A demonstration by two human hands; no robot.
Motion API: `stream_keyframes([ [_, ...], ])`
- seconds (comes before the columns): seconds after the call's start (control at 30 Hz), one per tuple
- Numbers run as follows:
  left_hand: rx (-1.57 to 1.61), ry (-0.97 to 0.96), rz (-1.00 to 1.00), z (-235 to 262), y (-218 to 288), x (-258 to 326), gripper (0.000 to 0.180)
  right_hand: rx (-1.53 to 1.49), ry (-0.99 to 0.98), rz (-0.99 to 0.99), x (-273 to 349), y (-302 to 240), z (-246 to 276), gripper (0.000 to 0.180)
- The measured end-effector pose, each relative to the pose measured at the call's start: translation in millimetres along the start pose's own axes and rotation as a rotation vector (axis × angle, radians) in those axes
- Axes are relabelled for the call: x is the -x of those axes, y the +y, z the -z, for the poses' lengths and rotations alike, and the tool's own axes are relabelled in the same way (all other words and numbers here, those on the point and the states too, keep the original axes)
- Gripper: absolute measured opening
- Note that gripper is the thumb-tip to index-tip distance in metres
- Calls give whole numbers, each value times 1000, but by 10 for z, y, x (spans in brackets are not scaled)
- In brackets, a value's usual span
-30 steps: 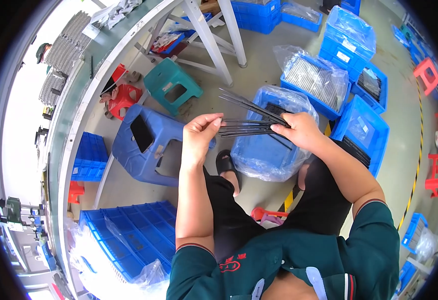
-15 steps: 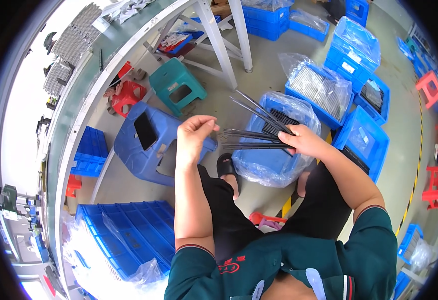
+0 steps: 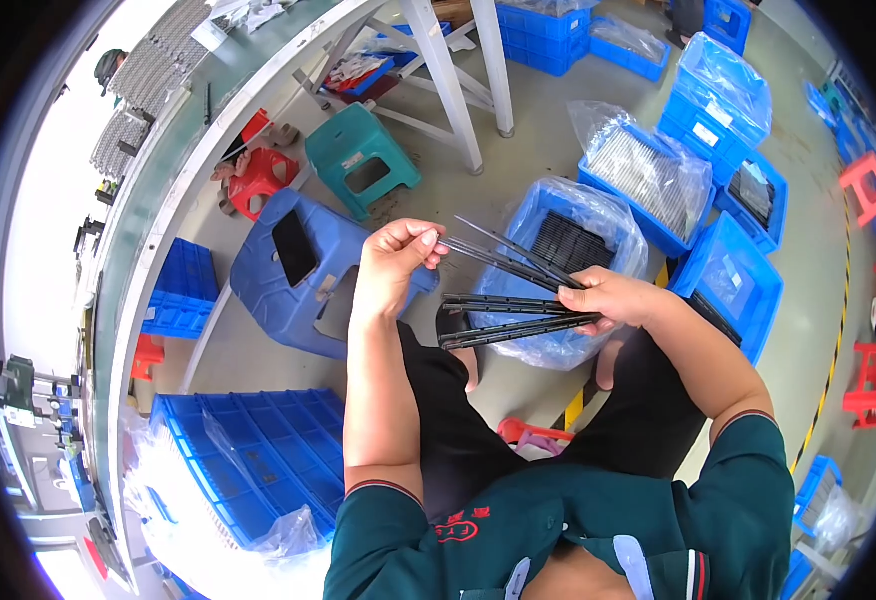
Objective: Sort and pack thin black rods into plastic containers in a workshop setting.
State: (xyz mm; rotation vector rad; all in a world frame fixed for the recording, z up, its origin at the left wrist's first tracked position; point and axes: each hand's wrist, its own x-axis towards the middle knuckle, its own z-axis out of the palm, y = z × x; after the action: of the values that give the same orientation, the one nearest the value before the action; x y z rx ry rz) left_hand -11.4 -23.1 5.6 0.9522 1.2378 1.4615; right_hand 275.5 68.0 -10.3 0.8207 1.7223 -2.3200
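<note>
Several long, thin black strips fan out to the left from my right hand, whose fingers and thumb are closed round their right ends. My left hand is closed in a pinch at the far left tip of one of the upper strips. Below the strips stands a blue crate lined with clear plastic film, with a stack of similar black strips inside it. The exact shape of the strips' ends is too small to make out.
At my left are a blue stool with a black phone on it, and a green stool. A crate of pale strips and a blue crate stand right. Stacked blue crates lie near left, beside a long workbench.
My left hand has gone from beside the strips to pinching one tip. The fan has shifted, with the lower strips tilted more, and my right hand has moved slightly right and down.
</note>
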Motion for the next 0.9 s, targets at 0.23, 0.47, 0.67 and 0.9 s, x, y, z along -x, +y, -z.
stream_keyframes([
  [0.23, 40, -62, 35, 28, 11, 13, 12, 11, 6, -11, 42, -22, 16, 41],
  [0.47, -25, -99, 53, -6, -39, 24, 12, 50, 15, -65, 33, -49, 18, 40],
  [0.67, -66, -110, 92, -4, -34, 33, 11, 43, 1, -77, 25, -73, -4, 42],
  [0.9, -112, -2, -128, -34, 25, 56, 12, 78, 49, -86, 18, -58, 5, 43],
])
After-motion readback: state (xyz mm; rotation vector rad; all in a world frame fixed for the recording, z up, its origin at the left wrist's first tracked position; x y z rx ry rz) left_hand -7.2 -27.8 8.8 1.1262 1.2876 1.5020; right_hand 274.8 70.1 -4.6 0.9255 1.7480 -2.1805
